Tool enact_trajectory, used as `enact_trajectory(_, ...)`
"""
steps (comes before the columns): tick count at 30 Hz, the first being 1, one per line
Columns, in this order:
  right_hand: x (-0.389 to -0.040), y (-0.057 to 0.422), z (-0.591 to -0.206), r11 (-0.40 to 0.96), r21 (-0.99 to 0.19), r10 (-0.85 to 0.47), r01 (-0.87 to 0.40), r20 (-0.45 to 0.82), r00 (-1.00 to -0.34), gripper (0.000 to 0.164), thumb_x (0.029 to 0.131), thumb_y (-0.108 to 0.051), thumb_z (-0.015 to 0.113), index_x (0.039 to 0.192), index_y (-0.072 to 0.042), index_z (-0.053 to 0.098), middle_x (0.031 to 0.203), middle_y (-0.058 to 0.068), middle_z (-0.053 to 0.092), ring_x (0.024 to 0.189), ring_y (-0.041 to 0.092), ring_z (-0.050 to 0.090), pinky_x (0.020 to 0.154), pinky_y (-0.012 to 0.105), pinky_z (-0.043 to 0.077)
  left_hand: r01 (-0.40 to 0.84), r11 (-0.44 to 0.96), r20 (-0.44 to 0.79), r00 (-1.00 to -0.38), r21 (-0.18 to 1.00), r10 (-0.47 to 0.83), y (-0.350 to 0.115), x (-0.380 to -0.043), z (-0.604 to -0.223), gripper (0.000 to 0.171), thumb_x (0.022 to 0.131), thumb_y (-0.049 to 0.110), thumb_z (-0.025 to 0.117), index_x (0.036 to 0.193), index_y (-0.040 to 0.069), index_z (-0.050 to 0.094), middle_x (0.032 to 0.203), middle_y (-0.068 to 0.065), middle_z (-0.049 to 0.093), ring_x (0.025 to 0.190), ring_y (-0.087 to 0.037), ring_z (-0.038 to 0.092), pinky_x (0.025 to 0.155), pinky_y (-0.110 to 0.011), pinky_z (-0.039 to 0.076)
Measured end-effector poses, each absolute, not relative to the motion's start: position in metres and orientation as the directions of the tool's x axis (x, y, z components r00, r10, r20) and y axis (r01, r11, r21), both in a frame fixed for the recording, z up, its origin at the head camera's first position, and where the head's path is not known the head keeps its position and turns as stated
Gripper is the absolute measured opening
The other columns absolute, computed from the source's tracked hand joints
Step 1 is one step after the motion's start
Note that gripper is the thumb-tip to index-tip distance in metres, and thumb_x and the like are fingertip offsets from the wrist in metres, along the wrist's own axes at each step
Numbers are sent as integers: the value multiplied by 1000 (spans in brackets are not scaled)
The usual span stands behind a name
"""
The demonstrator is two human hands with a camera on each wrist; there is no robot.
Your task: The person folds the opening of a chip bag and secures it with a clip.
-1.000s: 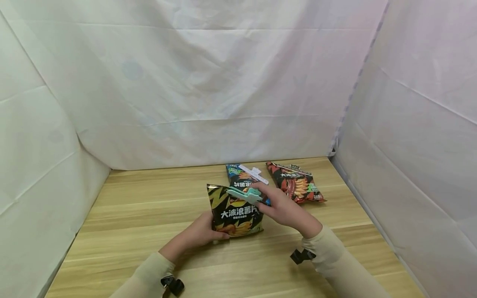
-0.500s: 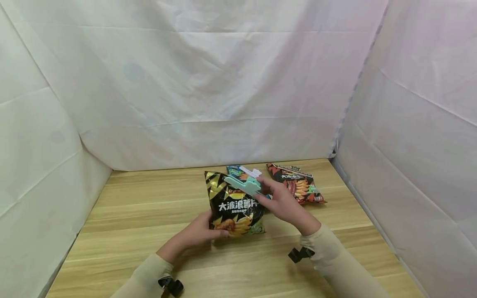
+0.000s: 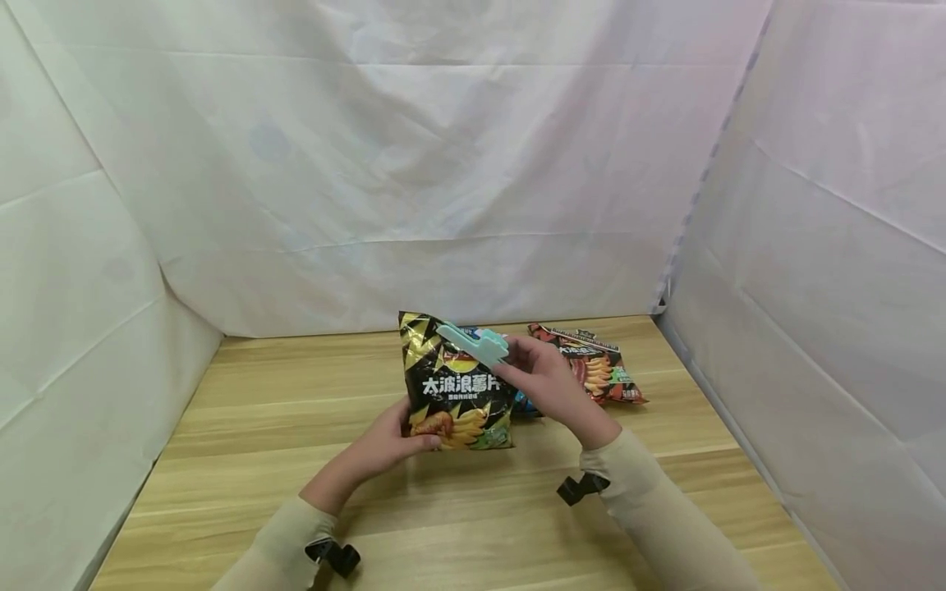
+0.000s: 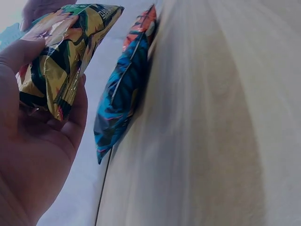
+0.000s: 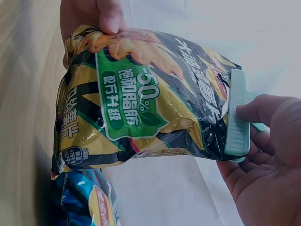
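Observation:
A black-and-gold potato chip bag (image 3: 456, 414) is held up off the table, its printed front towards me. My left hand (image 3: 380, 442) grips its lower left corner, with the thumb in front and the fingers behind, as the left wrist view of the bag (image 4: 61, 61) shows. Across the bag's top edge sits a mint-green bag clip (image 3: 479, 345). My right hand (image 3: 550, 384) pinches this clip; in the right wrist view the thumb lies on the clip's face (image 5: 237, 117) and the other fingers are behind it, partly hidden.
Behind the held bag lies a blue chip bag (image 3: 525, 405), mostly covered in the head view. To its right is a red chip bag (image 3: 609, 377) with a clip along its top. White cloth walls (image 3: 296, 164) enclose the wooden table (image 3: 296, 394).
Both hands have raised the black-and-gold bag with its clip and carried it slightly left and away from me. It now hides more of the blue bag. The red bag has stayed put.

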State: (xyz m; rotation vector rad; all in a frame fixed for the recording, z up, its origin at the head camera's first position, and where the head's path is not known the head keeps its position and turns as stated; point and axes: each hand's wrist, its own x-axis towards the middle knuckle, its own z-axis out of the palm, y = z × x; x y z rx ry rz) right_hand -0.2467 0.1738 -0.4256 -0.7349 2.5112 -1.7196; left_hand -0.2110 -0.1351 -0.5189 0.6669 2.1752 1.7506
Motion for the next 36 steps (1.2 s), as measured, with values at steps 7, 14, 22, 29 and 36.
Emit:
enact_trajectory(7,-261,158,-418,289,-877,-398,-384,254,-881,23,108,-15,75,128,-4,74,115,10,76,98,23,76,78,34,60,146,116,73,-874,982,481,-143,-215,-511,76,106,19,76,169,1,36,147,-22,66,127,-33,71,103,-34,58)
enact_trajectory(14,-277,145,-414,284,-878,-409,-386,254,-877,21,108,-12,75,127,-3,74,116,12,77,99,24,75,81,36,59,119,138,50,-906,983,421,-151,-220,-506,68,108,24,75,163,1,43,139,-20,69,120,-28,72,97,-34,61)
enact_trajectory(22,-297,131,-417,338,-861,-425,-381,221,-878,14,110,-22,74,116,-10,73,110,5,78,91,21,71,75,42,56,118,184,39,-921,976,387,-167,-228,-498,67,109,27,74,164,3,43,140,-20,69,121,-28,71,96,-34,60)
enact_trajectory(29,-313,117,-417,360,-843,-460,-400,212,-862,19,111,-31,73,104,-14,70,100,2,77,77,26,61,65,37,47,95,239,4,-935,966,356,-188,-235,-492,71,110,33,73,166,5,41,139,-20,69,120,-28,71,96,-34,59)
enact_trajectory(36,-329,99,-415,382,-843,-478,-379,171,-862,20,111,-34,72,106,-15,73,102,1,76,86,29,66,70,38,51,64,267,-32,-940,962,341,-205,-240,-480,72,111,35,69,168,2,39,139,-20,69,118,-27,70,94,-35,59)
